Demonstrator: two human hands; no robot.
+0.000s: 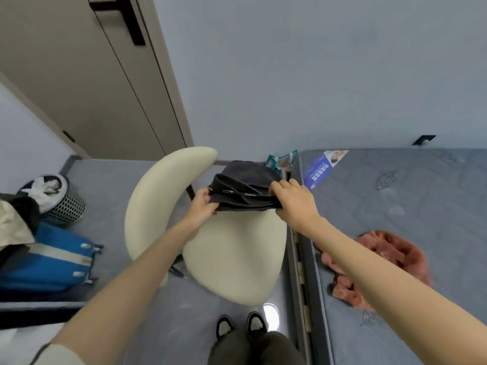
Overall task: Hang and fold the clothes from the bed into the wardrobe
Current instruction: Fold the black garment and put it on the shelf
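Over the chair point(232, 248), toward 12 o'clock, left hand point(202, 206) and right hand point(293, 204) pinch the dark garment point(246, 189); a slack grip may spill its folds.

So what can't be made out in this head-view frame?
All in the head view:
Dark garment: bunched between the left hand and right hand, type unclear; band lettering too small to read.
Reddish garment on the mattress: partly hidden behind the right forearm.
Blue suitcase: cut off by the left edge, cloth lying over one end.
Wardrobe interior: not in view.
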